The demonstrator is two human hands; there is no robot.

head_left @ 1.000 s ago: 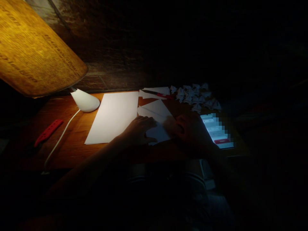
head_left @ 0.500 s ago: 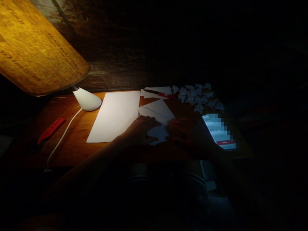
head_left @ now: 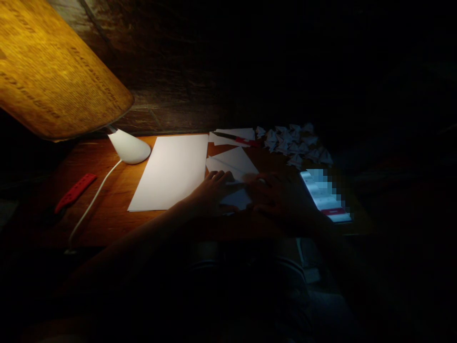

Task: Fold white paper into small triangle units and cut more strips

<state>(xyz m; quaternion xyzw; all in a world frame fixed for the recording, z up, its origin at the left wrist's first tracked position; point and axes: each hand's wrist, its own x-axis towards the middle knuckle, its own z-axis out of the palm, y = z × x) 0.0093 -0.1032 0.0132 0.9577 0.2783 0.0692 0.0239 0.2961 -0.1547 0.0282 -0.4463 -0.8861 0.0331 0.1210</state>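
A small piece of white paper (head_left: 237, 199) lies on the wooden table between my hands, partly folded as far as the dim light shows. My left hand (head_left: 210, 193) grips its left side, fingers bent over the top and thumb at the near edge. On the right side, my right hand (head_left: 273, 194) has hold of it too; its fingers are dark and slightly smeared. Just beyond the hands lies a flat white sheet (head_left: 233, 159). To the left is a large stack of white paper (head_left: 171, 171), its right edge close to my left hand.
A lamp with a yellow shade (head_left: 67, 71) and white base (head_left: 130, 147) stands at left, its cord (head_left: 94, 200) crossing the table. A red-handled tool (head_left: 75, 192) lies near it. Behind are paper pieces (head_left: 224, 137) under a red-and-black knife (head_left: 244, 140), several folded papers (head_left: 285, 143) and a lit phone (head_left: 323, 193).
Both hands have shifted slightly over the paper, and less of it shows between them. The left fingers are more bent. The other things on the table stay put.
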